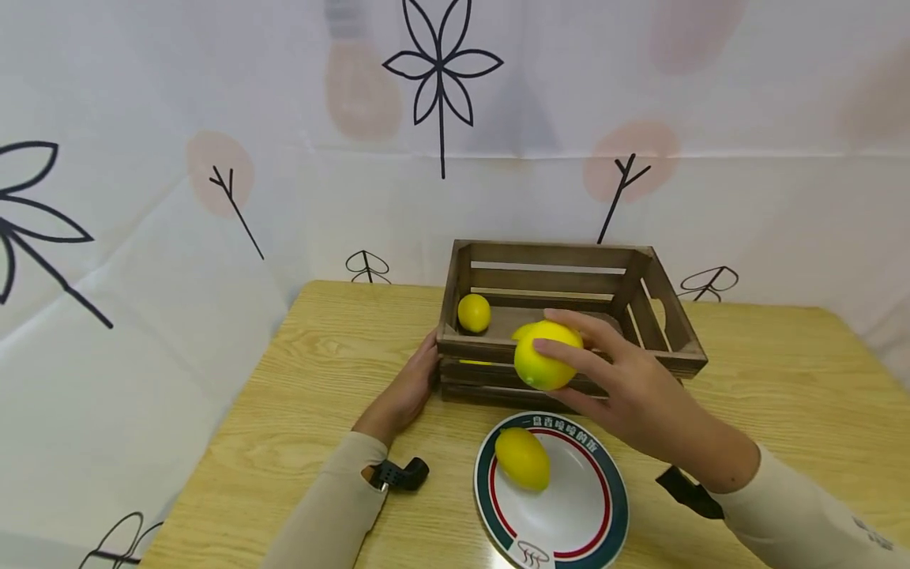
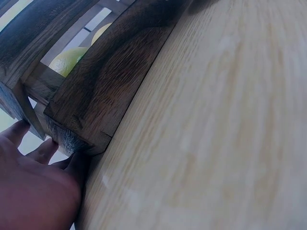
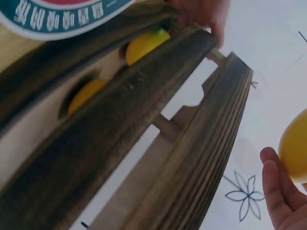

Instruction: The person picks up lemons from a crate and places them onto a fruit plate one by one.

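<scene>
Your right hand (image 1: pixel 633 391) pinches a yellow lemon (image 1: pixel 543 362) between thumb and parted fingers, up by the wooden crate's (image 1: pixel 547 280) front rim; your left hand (image 1: pixel 405 391), fingers loosely extended, touches the crate's left end. Slatted front wall (image 1: pixel 483 373) stands between inside and plate (image 1: pixel 569 514). Two lemons (image 1: pixel 474 313) lie inside (one mostly hidden behind yours), and a fourth lemon (image 1: pixel 522 460) sits on that single plate.

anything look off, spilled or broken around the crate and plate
No, nothing stands out: the brown slatted wooden crate stands upright, the round white plate with a dark-green rim lies flat with one yellow oval lemon resting on it, and a rounded yellow lemon sits inside the crate. No spill or damage shows.
</scene>
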A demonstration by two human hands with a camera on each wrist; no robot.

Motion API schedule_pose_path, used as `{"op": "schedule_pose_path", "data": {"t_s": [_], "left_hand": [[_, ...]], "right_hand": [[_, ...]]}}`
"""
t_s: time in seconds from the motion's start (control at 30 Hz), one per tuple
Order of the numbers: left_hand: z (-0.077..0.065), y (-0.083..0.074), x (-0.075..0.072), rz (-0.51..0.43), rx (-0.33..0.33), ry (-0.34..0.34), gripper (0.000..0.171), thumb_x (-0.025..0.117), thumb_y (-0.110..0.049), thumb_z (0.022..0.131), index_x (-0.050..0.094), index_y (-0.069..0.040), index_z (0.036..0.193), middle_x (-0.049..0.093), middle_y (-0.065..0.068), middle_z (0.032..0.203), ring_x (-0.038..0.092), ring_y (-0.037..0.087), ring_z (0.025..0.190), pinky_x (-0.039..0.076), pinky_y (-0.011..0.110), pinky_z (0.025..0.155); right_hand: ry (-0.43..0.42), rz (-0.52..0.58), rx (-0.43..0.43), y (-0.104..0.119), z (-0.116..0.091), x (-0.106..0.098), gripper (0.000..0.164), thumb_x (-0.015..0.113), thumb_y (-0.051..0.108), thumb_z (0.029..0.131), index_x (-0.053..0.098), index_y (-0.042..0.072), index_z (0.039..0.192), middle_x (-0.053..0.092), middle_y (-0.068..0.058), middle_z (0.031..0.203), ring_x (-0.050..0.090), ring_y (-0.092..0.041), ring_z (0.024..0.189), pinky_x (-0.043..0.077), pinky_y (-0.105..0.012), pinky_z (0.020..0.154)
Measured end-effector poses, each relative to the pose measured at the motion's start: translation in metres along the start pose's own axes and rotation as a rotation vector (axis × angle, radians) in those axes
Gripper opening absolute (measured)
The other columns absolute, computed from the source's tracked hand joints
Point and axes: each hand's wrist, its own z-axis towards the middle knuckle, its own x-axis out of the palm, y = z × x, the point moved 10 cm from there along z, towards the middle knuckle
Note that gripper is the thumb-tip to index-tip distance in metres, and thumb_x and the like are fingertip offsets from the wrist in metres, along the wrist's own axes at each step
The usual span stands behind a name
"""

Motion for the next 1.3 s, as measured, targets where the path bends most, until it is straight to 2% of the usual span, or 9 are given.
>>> {"op": "schedule_pose_path", "data": {"t_s": [0.3,0.6,0.83,0.97,1.13,1.2,1.3], "left_hand": [[-0.001,-0.001,0.002,-0.003,-0.002,-0.002,0.052,0.020,-0.031,0.111,0.012,-0.029,0.162,0.005,0.001,0.169,0.000,0.023,0.156,0.004,0.048,0.126],[0.000,-0.002,0.002,-0.003,-0.013,-0.001,0.052,0.019,-0.031,0.111,0.012,-0.029,0.162,0.005,0.000,0.169,0.001,0.021,0.156,0.004,0.046,0.126],[0.001,-0.003,0.003,-0.018,-0.014,0.009,0.051,0.020,-0.030,0.111,0.013,-0.029,0.162,0.005,-0.001,0.169,0.000,0.021,0.155,0.004,0.047,0.126],[0.001,-0.004,0.008,-0.025,-0.014,0.016,0.052,0.020,-0.032,0.111,0.012,-0.029,0.162,0.003,0.000,0.169,-0.001,0.022,0.155,0.004,0.048,0.126],[0.001,-0.002,0.006,-0.033,-0.036,0.001,0.052,0.021,-0.035,0.111,0.011,-0.030,0.162,0.003,0.001,0.169,0.000,0.024,0.155,0.003,0.049,0.126],[0.001,-0.001,0.005,-0.046,-0.037,-0.001,0.054,0.022,-0.038,0.111,0.011,-0.029,0.162,0.003,0.003,0.169,0.000,0.026,0.155,0.002,0.051,0.125],[0.002,-0.002,0.005,-0.060,-0.023,0.006,0.060,0.028,-0.048,0.108,0.011,-0.028,0.162,0.003,0.003,0.169,0.000,0.026,0.154,0.002,0.051,0.125]], "right_hand": [[0.016,0.051,0.048,0.003,-0.017,0.011,0.050,0.043,0.048,0.103,0.061,0.012,0.133,0.051,-0.016,0.142,0.062,-0.026,0.112,0.048,-0.012,0.097],[-0.021,0.066,0.089,0.003,-0.032,0.020,0.052,0.047,0.051,0.101,0.061,0.013,0.133,0.054,-0.014,0.139,0.064,-0.019,0.105,0.048,-0.010,0.093],[0.061,0.100,0.205,-0.008,-0.045,0.033,0.064,0.045,0.057,0.098,0.054,0.012,0.142,0.052,-0.008,0.139,0.061,-0.018,0.114,0.041,-0.006,0.100],[0.105,0.104,0.230,-0.014,-0.054,0.038,0.064,0.046,0.060,0.097,0.055,0.016,0.143,0.053,-0.005,0.137,0.064,-0.013,0.105,0.047,-0.008,0.093],[0.168,0.138,0.223,-0.017,-0.057,0.045,0.058,0.067,0.050,0.090,0.057,0.024,0.141,0.054,-0.003,0.132,0.062,-0.006,0.090,0.054,-0.016,0.073],[0.206,0.152,0.223,-0.019,-0.059,0.049,0.060,0.074,0.045,0.086,0.057,0.025,0.141,0.054,-0.001,0.131,0.060,-0.004,0.088,0.054,-0.019,0.070],[0.260,0.173,0.231,-0.022,-0.063,0.057,0.062,0.077,0.043,0.084,0.057,0.025,0.140,0.055,0.001,0.130,0.058,-0.001,0.086,0.052,-0.019,0.067]]}}
